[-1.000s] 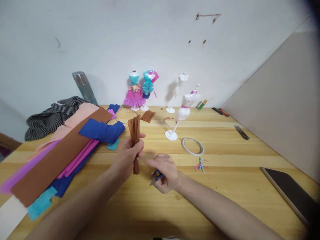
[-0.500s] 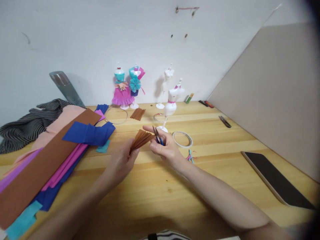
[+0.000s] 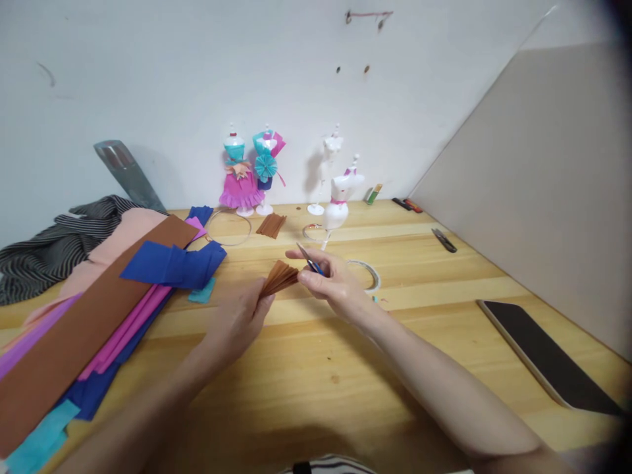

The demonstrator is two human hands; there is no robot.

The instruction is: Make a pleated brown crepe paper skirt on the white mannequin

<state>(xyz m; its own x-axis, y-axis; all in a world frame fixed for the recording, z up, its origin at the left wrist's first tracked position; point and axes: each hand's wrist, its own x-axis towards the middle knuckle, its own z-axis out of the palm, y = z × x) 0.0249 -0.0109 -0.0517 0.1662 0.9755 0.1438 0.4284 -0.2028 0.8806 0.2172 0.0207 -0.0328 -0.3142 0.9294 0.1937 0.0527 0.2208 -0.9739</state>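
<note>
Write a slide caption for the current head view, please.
The left hand grips pleated brown material, the right hand scissors, with dress forms standing behind.

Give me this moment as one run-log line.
left hand: holds pleated brown paper | right hand: holds blue-handled scissors near paper's fanned end | table, beyond hands: second pleated brown piece, pink-banded white mannequin

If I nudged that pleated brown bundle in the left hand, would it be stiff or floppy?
The pleated brown bundle would probably bend easily: its layers look thin and fan out beyond the left hand. It likely weighs little, looking paper-like. The folds might stiffen it somewhat along their length.
</note>
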